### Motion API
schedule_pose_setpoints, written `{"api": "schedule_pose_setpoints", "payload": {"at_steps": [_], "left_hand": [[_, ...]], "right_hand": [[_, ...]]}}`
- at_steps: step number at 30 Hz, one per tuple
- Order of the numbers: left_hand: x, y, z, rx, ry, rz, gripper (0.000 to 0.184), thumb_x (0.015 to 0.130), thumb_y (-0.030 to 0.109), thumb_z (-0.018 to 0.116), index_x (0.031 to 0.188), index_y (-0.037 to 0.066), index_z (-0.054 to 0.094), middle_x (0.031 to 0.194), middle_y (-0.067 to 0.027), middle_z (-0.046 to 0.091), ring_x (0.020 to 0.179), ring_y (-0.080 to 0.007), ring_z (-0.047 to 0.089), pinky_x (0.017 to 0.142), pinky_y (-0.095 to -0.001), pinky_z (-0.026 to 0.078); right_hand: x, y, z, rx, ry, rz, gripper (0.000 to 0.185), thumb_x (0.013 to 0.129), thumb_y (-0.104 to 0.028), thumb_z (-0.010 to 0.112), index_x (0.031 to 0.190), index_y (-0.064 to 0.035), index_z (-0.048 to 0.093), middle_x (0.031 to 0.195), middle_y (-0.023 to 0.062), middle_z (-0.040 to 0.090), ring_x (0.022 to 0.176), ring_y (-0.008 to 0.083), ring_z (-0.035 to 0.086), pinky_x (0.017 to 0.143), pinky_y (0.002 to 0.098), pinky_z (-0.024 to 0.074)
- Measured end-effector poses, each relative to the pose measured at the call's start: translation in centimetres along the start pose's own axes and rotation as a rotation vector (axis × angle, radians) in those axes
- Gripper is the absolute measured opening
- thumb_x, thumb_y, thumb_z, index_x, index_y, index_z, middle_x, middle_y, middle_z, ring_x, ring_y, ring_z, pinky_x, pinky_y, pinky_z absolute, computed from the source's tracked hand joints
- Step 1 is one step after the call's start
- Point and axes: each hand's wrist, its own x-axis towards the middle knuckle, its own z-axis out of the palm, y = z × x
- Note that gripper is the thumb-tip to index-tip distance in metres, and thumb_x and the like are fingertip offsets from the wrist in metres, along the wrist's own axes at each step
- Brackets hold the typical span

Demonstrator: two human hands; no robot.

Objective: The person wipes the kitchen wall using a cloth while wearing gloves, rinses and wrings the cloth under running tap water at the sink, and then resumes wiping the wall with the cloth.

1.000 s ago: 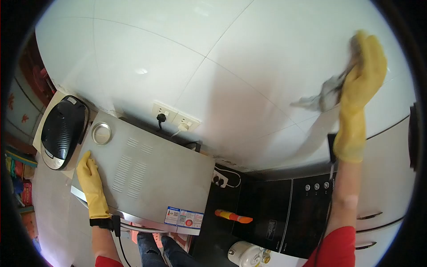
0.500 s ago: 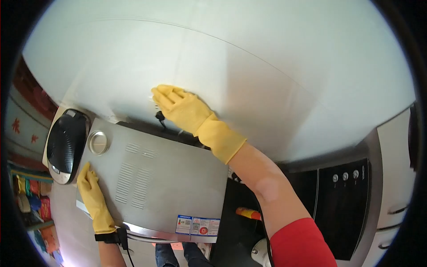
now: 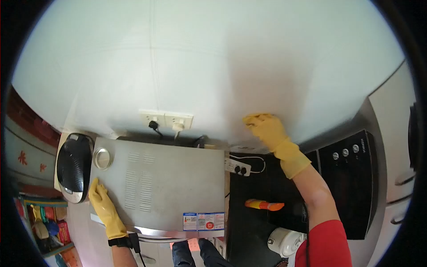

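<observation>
My right hand [image 3: 267, 130], in a yellow rubber glove, is against the white wall [image 3: 195, 75], right of the wall sockets [image 3: 166, 120]. Its fingers are bent and pressed together; whatever may be under them is hidden. At the left edge of the silver countertop oven [image 3: 178, 178], my left hand [image 3: 106, 207] wears a matching glove and rests with its fingers stretched out. Beside its fingertips stands a black rice cooker [image 3: 73, 167]. A round metal lid or tin [image 3: 102, 159] lies on the oven's top.
A power strip [image 3: 238, 167] with a white cable lies behind the black surface, near an orange-and-yellow packet [image 3: 264, 204]. A black hob with knobs [image 3: 344, 178] is on the right. A white lidded pot or appliance [image 3: 285, 241] stands at the front. Shelves [image 3: 46, 222] are at lower left.
My right hand has moved right and down along the wall, uncovering the sockets, and its fingers are more bent. My left hand stays by the oven's edge. The view has shifted.
</observation>
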Motion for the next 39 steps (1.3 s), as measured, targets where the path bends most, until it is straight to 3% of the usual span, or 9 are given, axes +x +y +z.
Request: {"api": "schedule_pose_setpoints", "payload": {"at_steps": [4, 5, 12, 18, 25, 28, 35, 37, 39], "left_hand": [[0.0, 0.0, -0.2, 0.066, -0.023, 0.021, 0.032, 0.103, 0.018, 0.049, 0.127, 0.000, 0.057, 0.116, -0.0092, 0.058, 0.094, -0.0149, 0.057, 0.085, -0.0272, 0.047], [-0.1, 0.3, -0.3, 0.064, -0.033, 0.034, 0.032, 0.103, 0.018, 0.049, 0.127, 0.000, 0.057, 0.116, -0.0092, 0.058, 0.094, -0.0149, 0.057, 0.085, -0.0272, 0.047], [0.2, -0.2, 0.2, 0.104, -0.002, 0.072, 0.032, 0.102, 0.014, 0.046, 0.129, -0.001, 0.056, 0.108, -0.0085, 0.058, 0.087, -0.0130, 0.054, 0.079, -0.0268, 0.046], [0.0, 0.2, 0.2, 0.083, -0.017, 0.016, 0.033, 0.103, 0.016, 0.046, 0.129, -0.002, 0.055, 0.105, -0.0058, 0.057, 0.083, -0.0115, 0.049, 0.077, -0.0252, 0.044], [0.1, -0.8, 0.2, 0.107, -0.023, 0.052, 0.034, 0.104, 0.019, 0.044, 0.125, -0.004, 0.055, 0.102, -0.0050, 0.057, 0.082, -0.0121, 0.048, 0.078, -0.0261, 0.044], [0.6, -1.9, 0.4, 0.189, 0.007, 0.173, 0.032, 0.103, 0.018, 0.046, 0.124, -0.004, 0.055, 0.104, -0.0071, 0.058, 0.084, -0.0126, 0.051, 0.077, -0.0266, 0.044], [2.4, -4.9, 0.3, 0.456, -0.014, 0.353, 0.032, 0.100, 0.016, 0.051, 0.123, -0.004, 0.058, 0.106, -0.0148, 0.065, 0.092, -0.0239, 0.062, 0.086, -0.0330, 0.049], [1.1, -2.1, 1.3, 0.223, -0.141, 0.196, 0.031, 0.095, 0.014, 0.056, 0.120, -0.005, 0.060, 0.109, -0.0195, 0.065, 0.099, -0.0280, 0.062, 0.088, -0.0362, 0.049], [-1.6, 3.0, 3.4, 0.117, -0.204, 0.282, 0.030, 0.091, 0.012, 0.060, 0.115, -0.006, 0.062, 0.111, -0.0210, 0.064, 0.101, -0.0282, 0.062, 0.089, -0.0378, 0.048]], "right_hand": [[1.1, 4.9, -15.5, 0.499, 0.502, 0.300, 0.018, 0.082, -0.010, 0.062, 0.097, -0.0075, 0.071, 0.104, 0.0075, 0.070, 0.101, 0.0269, 0.063, 0.087, 0.0400, 0.0520], [1.5, 9.9, -17.5, -0.299, 0.777, 0.053, 0.018, 0.084, -0.007, 0.058, 0.094, -0.0058, 0.072, 0.101, 0.0093, 0.071, 0.097, 0.0292, 0.065, 0.086, 0.0388, 0.0511], [11.5, 13.9, -30.1, 0.162, 1.662, -0.317, 0.025, 0.099, -0.009, 0.047, 0.101, 0.0080, 0.065, 0.110, 0.0124, 0.067, 0.102, 0.0200, 0.064, 0.085, 0.0330, 0.0546], [5.8, 4.7, -10.4, -0.383, 1.162, 0.232, 0.033, 0.079, -0.006, 0.058, 0.108, -0.0091, 0.073, 0.111, 0.0194, 0.067, 0.106, 0.0367, 0.063, 0.091, 0.0465, 0.0484], [-2.9, -5.0, 8.8, 0.433, 0.242, 0.499, 0.020, 0.081, -0.009, 0.067, 0.100, -0.0054, 0.071, 0.099, 0.0132, 0.069, 0.089, 0.0259, 0.065, 0.081, 0.0334, 0.0508], [-3.7, -5.9, 9.4, 1.170, 0.399, 0.946, 0.025, 0.078, -0.001, 0.064, 0.102, -0.0034, 0.071, 0.104, 0.0134, 0.069, 0.093, 0.0219, 0.065, 0.082, 0.0308, 0.0498], [-5.4, -5.5, 3.1, 1.042, 0.904, 0.817, 0.032, 0.084, -0.021, 0.067, 0.106, 0.0026, 0.063, 0.099, 0.0120, 0.066, 0.086, 0.0220, 0.062, 0.076, 0.0324, 0.0517], [-5.5, -7.0, 3.0, 1.276, 1.025, 1.606, 0.020, 0.087, -0.008, 0.062, 0.104, 0.0024, 0.059, 0.090, 0.0059, 0.062, 0.081, 0.0187, 0.058, 0.074, 0.0303, 0.0499], [-4.5, -7.6, 11.9, 1.151, 1.022, 1.670, 0.021, 0.089, -0.013, 0.064, 0.103, 0.0005, 0.058, 0.088, 0.0047, 0.060, 0.078, 0.0184, 0.056, 0.071, 0.0317, 0.0502]]}}
